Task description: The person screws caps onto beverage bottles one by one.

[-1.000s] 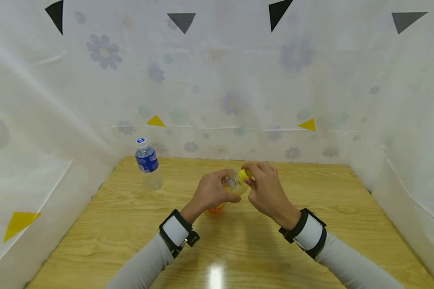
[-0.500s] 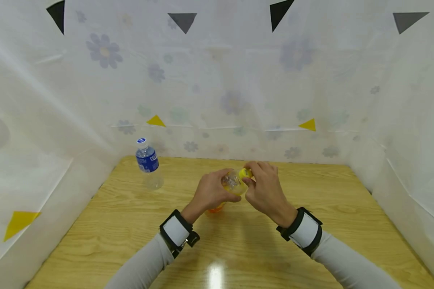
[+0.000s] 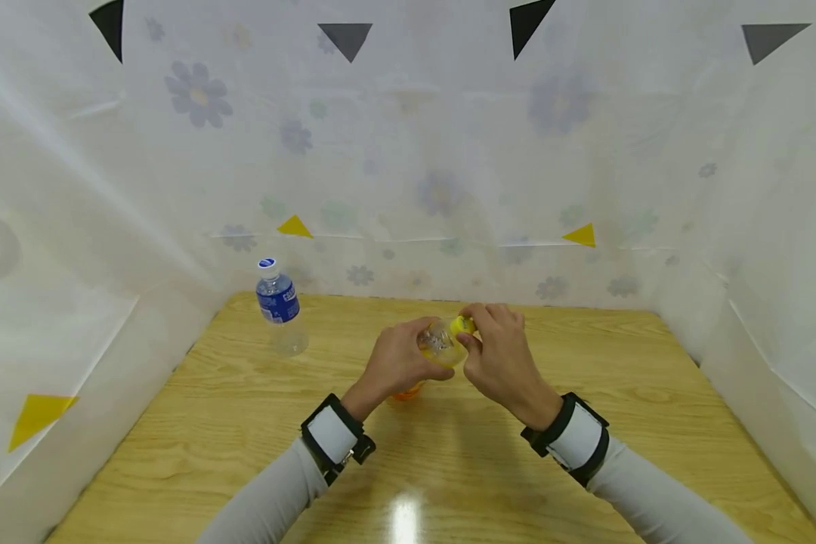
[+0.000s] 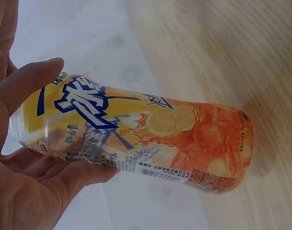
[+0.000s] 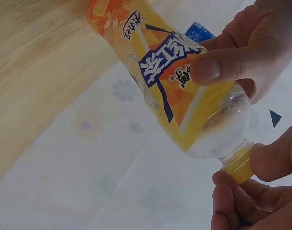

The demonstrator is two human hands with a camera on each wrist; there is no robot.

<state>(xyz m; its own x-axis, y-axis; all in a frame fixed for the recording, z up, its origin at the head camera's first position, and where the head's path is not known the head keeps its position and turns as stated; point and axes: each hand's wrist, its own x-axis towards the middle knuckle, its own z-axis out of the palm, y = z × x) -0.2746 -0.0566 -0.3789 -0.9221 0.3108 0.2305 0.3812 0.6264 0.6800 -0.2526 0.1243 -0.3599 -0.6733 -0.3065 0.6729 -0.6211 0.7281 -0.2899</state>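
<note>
A clear iced tea bottle (image 3: 443, 341) with a yellow and orange label leans toward the right, its cap end raised. My left hand (image 3: 400, 357) grips it round the upper body, thumb and fingers on opposite sides. The yellow cap (image 5: 239, 165) sits on the bottle's neck, and my right hand (image 3: 502, 364) pinches it between thumb and fingers. In the left wrist view the orange lower label (image 4: 203, 143) shows in full, and no liquid is plain inside the bottle. Whether its base touches the table cannot be told.
Upright at the table's back left stands a clear bottle (image 3: 278, 299) with a blue label and white cap. A wooden table (image 3: 585, 468) spreads under both hands. White flower-printed sheeting (image 3: 408, 151) encloses the back and sides.
Over the last second my right hand has turned and shifted slightly left at the cap, mostly in the first half. My left hand and the bottle have stayed in place.
</note>
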